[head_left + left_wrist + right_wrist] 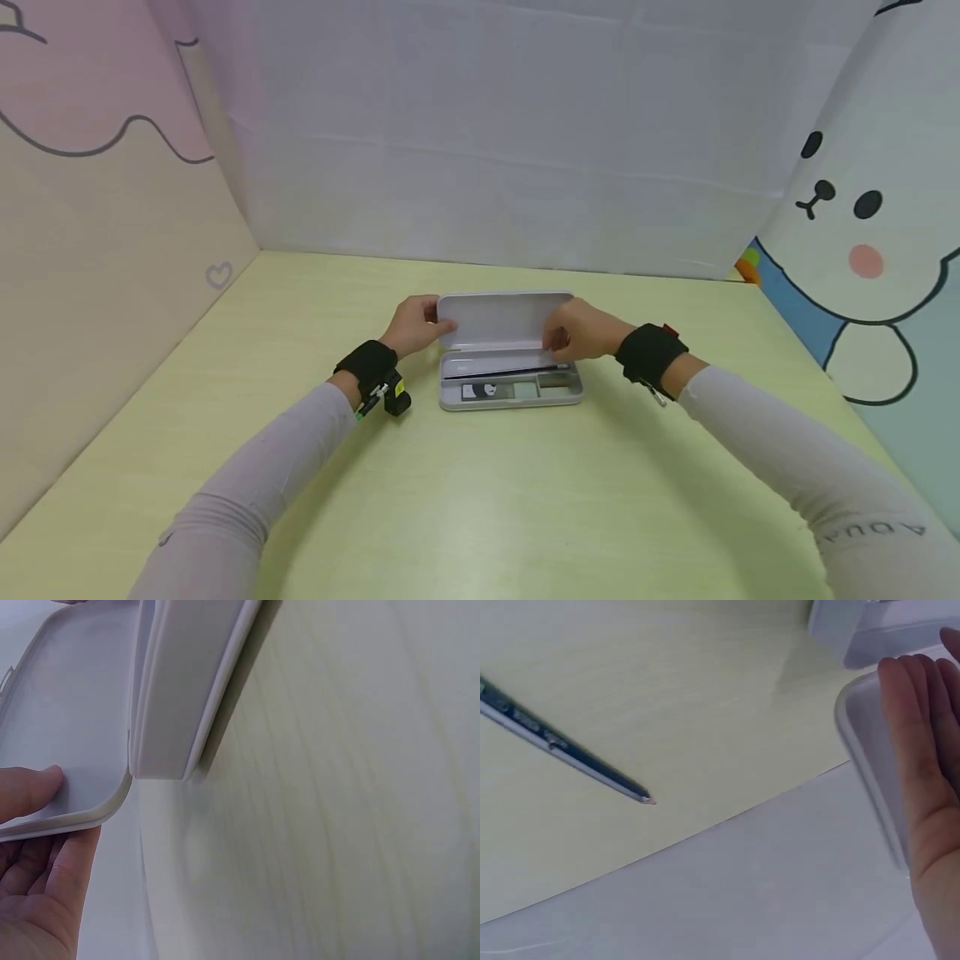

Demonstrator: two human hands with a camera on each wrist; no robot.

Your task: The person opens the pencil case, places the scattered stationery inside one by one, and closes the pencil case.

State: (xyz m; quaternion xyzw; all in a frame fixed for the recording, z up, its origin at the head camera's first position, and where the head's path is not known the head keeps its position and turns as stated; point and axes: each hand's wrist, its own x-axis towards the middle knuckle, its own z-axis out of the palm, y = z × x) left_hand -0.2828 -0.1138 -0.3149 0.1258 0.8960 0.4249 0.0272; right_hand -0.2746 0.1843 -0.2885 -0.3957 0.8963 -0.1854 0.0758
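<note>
A pale grey pencil case (447,395) lies open on the table with its lid (495,321) raised at the back. The left hand (414,325) grips the lid's left end; in the left wrist view its thumb (34,791) lies on the inner face, with fingers behind. Over the case's right side reaches the right hand (585,327), fingertips pointing down towards the tray, close to one end of a dark pencil (502,372). Whether they pinch anything is hidden. In front of the pencil sit a black-and-white piece (483,391) and a pale green piece (525,389).
The case stands on a pale yellow-green table (465,500). A white sheet (495,167) hangs behind, with printed panels at both sides. Black bands (651,357) circle both wrists. A dark pointed rod (570,746) crosses the right wrist view; what it belongs to is unclear.
</note>
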